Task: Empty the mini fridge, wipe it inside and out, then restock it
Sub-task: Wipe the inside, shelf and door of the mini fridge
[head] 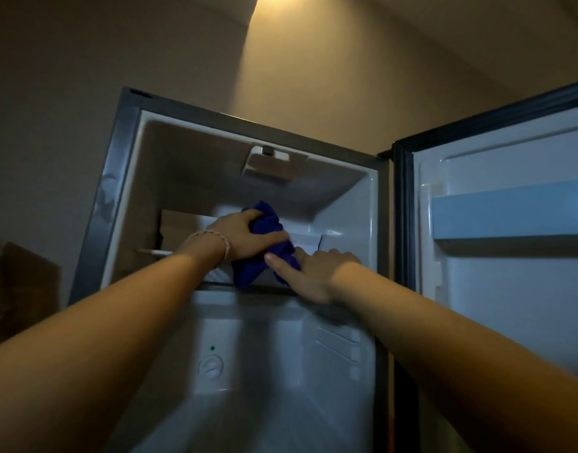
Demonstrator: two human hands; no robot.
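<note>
Cloth (268, 243) bunched, long axis near-vertical

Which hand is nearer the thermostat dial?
Right. The right hand rests at the compartment's front edge, above and right of the dial; the left hand grips the cloth higher.

The fridge (117, 178) stands open, its door (510, 256) swung out to the right, so the front is free to reach in. In the top compartment, a box (180, 230) fills the far left corner and a housing (271, 165) juts from the ceiling. Both hands and a cloth (264, 253) crowd the compartment's near middle. The lower compartment shows open room below a dial (211, 367).
</note>
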